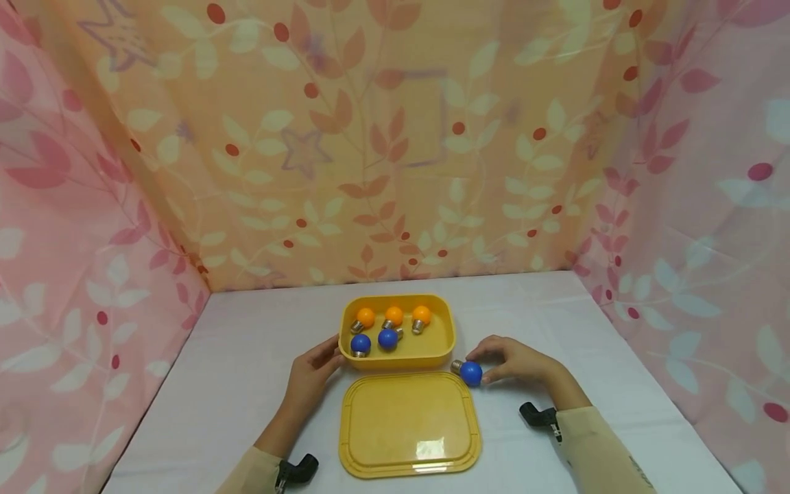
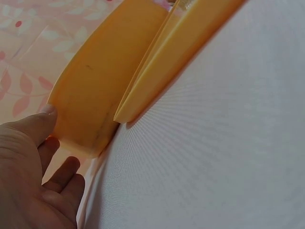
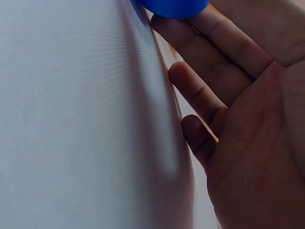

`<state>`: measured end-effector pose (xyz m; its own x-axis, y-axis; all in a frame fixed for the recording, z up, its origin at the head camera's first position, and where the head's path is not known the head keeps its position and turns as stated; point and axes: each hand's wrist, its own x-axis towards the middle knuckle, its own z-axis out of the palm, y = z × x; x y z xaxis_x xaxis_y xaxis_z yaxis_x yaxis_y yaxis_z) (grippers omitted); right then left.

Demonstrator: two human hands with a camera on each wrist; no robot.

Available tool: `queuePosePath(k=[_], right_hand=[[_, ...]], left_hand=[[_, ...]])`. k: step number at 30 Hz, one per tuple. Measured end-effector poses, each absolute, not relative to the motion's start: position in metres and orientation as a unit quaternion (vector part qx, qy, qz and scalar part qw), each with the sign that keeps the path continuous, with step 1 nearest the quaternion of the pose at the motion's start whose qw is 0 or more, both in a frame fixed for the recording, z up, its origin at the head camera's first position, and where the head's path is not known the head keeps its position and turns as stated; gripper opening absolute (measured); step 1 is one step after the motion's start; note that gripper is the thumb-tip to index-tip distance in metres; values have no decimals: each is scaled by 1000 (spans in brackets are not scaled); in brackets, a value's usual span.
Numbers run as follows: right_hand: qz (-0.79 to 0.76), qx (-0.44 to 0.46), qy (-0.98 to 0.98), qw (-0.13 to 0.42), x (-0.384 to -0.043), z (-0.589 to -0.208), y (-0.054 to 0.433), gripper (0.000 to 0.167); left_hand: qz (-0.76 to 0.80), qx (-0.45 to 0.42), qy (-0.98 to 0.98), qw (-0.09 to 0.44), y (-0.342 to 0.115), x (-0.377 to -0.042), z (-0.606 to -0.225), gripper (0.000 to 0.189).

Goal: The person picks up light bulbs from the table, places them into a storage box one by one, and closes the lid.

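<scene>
A yellow plastic box holds several toy light bulbs: orange bulbs along the back and two blue bulbs at the front left. My left hand touches the box's left end with its fingertips; in the left wrist view its lower fingers are loosely bent beside the box wall. Outside the box's front right corner, a blue bulb lies with its metal base toward the left. My right hand pinches this bulb between thumb and fingers. Only part of its blue globe shows in the right wrist view.
The yellow lid lies flat on the white tablecloth, just in front of the box. Patterned curtains hang behind and at both sides of the table. Black wrist devices sit at both sleeves.
</scene>
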<state>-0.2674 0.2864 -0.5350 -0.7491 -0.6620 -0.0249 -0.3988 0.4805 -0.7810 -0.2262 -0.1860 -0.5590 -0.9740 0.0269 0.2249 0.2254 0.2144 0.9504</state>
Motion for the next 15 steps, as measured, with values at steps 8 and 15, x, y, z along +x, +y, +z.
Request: queuePosePath(k=[8,15], right_hand=[[-393,-286,858,166,-263,-529,282,38],[-408,-281,853,166,-262,-524,289,38]], left_hand=[[-618,-76,-778,83,-186,-227,-559,51],[-625,-69,-774,80,-187,-227,-561,52]])
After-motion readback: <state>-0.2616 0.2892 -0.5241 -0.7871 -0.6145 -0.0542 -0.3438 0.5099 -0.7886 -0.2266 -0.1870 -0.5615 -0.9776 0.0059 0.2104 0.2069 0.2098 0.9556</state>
